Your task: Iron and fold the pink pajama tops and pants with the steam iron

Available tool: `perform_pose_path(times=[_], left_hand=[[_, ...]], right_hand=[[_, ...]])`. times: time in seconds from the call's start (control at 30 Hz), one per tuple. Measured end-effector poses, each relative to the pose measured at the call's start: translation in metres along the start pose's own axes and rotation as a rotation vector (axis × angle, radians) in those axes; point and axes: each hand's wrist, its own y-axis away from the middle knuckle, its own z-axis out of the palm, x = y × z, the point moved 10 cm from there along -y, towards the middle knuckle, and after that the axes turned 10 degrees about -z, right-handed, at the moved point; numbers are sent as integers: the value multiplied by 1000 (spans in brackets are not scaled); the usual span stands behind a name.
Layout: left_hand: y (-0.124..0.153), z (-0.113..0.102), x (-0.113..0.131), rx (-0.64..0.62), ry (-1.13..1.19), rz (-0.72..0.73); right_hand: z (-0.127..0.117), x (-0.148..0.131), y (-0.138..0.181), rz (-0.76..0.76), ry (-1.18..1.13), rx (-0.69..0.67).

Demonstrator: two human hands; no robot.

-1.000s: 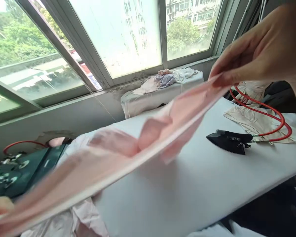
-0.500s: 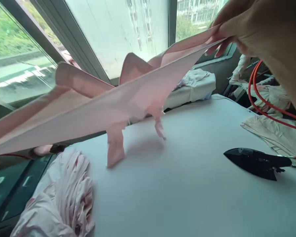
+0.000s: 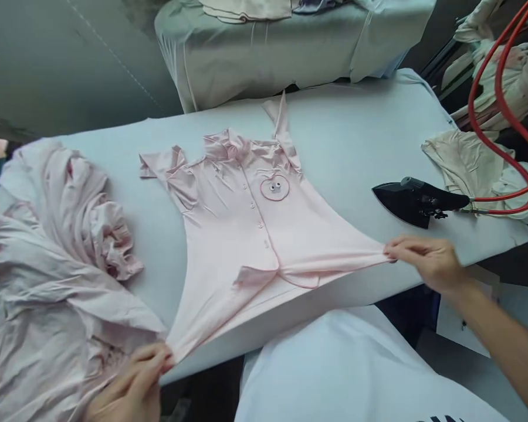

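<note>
Change vs half a second back: pink shirt was up in the air, strung between the hands with sleeves dangling over the surface. Now it's down, front side up, body lying on the surface. Camera looks further down, so both hands show; left was barely at the frame edge before. Iron unmoved on the right, red hose looping behind it. Garment pile unmoved on the left.

Grips: left grip closed, fingertips pinching the left corner of the hem. Right grip closed the same way on the right corner. Hem pulled taut between them, flaring wider than the chest.

Shirt relative to grips: extends away from both, collar at the far end, sleeves bent and creased either side of it. Buttons run down the middle toward the hem; front edge is flipped over near the bottom. Round patch sits on the right chest side. Left grip is just beside the pile, at the near edge of the surface. Right grip is near the iron, not touching it.
</note>
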Motion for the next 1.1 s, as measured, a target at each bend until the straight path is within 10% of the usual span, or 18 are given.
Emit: perform_pose_path(times=[0.17,0.37,0.5,0.97,1.1], left_hand=[[15,74,-49,-296,-241,-121],[96,173,64,-310,-613,704],[121,232,81,-423,-726,780],[102,218,76,-467,-449,666],[112,221,54,-782,-251,464]], right_hand=[[49,63,31,-15,242,-145],[158,-30,60,-823,451,-500],[212,-30,58,-852,524,-517],[208,-41,66,-944,408,-475],[237,-29,81,-568,236,-703]])
